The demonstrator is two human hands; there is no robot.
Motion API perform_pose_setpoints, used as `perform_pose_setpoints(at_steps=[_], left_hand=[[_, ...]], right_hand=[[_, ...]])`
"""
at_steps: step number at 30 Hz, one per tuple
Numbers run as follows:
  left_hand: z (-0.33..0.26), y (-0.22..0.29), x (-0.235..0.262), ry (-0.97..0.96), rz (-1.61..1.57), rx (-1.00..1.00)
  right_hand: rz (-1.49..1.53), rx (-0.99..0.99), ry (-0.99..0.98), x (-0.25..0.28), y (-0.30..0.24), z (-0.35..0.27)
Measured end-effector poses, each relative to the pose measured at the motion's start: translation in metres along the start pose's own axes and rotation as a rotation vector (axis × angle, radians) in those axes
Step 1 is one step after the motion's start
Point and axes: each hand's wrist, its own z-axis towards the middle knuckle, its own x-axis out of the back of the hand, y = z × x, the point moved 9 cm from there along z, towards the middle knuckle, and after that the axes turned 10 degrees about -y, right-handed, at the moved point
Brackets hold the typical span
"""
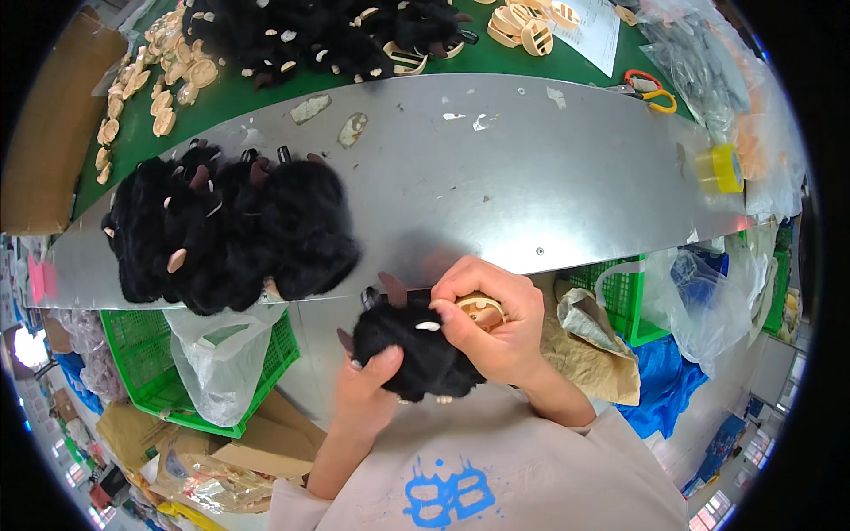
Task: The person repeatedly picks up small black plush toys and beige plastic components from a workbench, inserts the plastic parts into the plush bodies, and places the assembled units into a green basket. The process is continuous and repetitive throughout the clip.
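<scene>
Both our hands are closed on one black plush toy (pixel 416 350) held just off the near edge of the bench: our left hand (pixel 363 389) cups its underside while our right hand (pixel 496 332) pinches a round tan plastic piece (pixel 481 310) against its top. Ahead of us we see a scuffed grey metal worktop (pixel 531 186) carrying a heap of black plush toys (pixel 230 230) and a roll of yellow tape (pixel 722 168), with a green mat (pixel 266 88) beyond it strewn with more tan pieces (pixel 159 80). Below the bench edge we see green plastic crates (pixel 150 354), clear bags (pixel 221 363) and brown paper (pixel 593 350).
</scene>
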Motion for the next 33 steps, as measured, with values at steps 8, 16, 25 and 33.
perform_pose_setpoints(at_steps=[8,16,25,33], left_hand=[[-0.007,0.02,0.008,0.05,0.182,-0.159],[0.002,0.043,-0.019,-0.007,0.313,-0.308],[-0.003,0.028,-0.012,0.17,0.26,-0.122],[-0.004,0.03,-0.021,0.072,0.254,-0.116]], right_hand=[[-0.095,0.082,0.034,-0.003,-0.005,-0.005],[0.135,0.08,-0.075,-0.006,-0.028,-0.016],[0.323,-0.134,-0.005,-0.021,-0.013,-0.02],[0.27,-0.098,0.016,-0.019,-0.007,-0.02]])
